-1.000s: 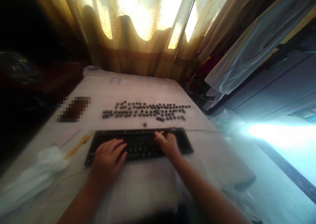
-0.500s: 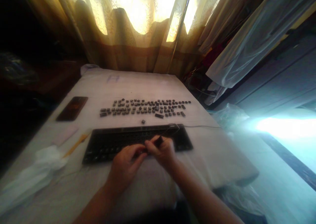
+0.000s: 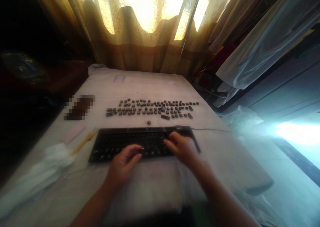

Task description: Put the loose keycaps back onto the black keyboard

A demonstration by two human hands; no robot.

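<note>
A black keyboard (image 3: 110,140) lies across the near part of the covered table, with many key positions bare. My left hand (image 3: 125,160) is over its lower edge, thumb and fingers curled in a pinch; whatever is between them is too small to make out. Over the keyboard's right half is my right hand (image 3: 181,148), fingers bent round a thin dark tool whose slim shaft points up and away. Beyond the keyboard, loose black keycaps (image 3: 151,112) lie in rows. One keycap (image 3: 149,122) sits apart, nearer the keyboard.
At the left of the table (image 3: 155,83) are a pixelated dark object (image 3: 80,107), a pink piece (image 3: 73,133), a yellow tool (image 3: 83,143) and a crumpled white cloth (image 3: 53,160). A cable (image 3: 212,129) runs right. Curtains (image 3: 140,47) hang behind.
My hands have come apart: the right one moved right, with its thin tool now pointing up and away, while the left stays low over the keyboard. The view has shifted slightly.
</note>
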